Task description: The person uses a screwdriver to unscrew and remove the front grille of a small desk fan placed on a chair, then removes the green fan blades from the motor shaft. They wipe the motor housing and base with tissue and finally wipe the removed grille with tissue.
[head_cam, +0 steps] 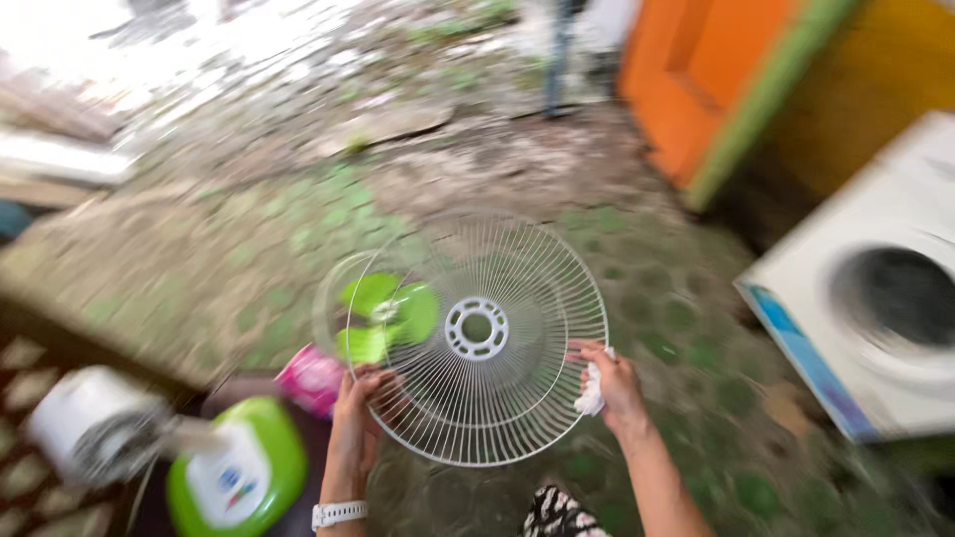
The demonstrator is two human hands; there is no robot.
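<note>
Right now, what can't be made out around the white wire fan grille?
- Head view is motion-blurred: the round white wire fan grille shows no fine detail.
- White cloth: mostly hidden in the right hand.
- Green fan blades: seen only through the wires.
- Pink object: partly covered by the left hand.
- White washing machine: cut by the right edge.

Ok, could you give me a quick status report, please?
Left hand grips fan grille rim. Right hand presses white cloth on its edge. Green fan blades behind; nothing blocking.

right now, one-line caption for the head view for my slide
Left hand and right hand, which clutches a white cloth, hold up a round white wire fan grille above mossy paving.
</note>
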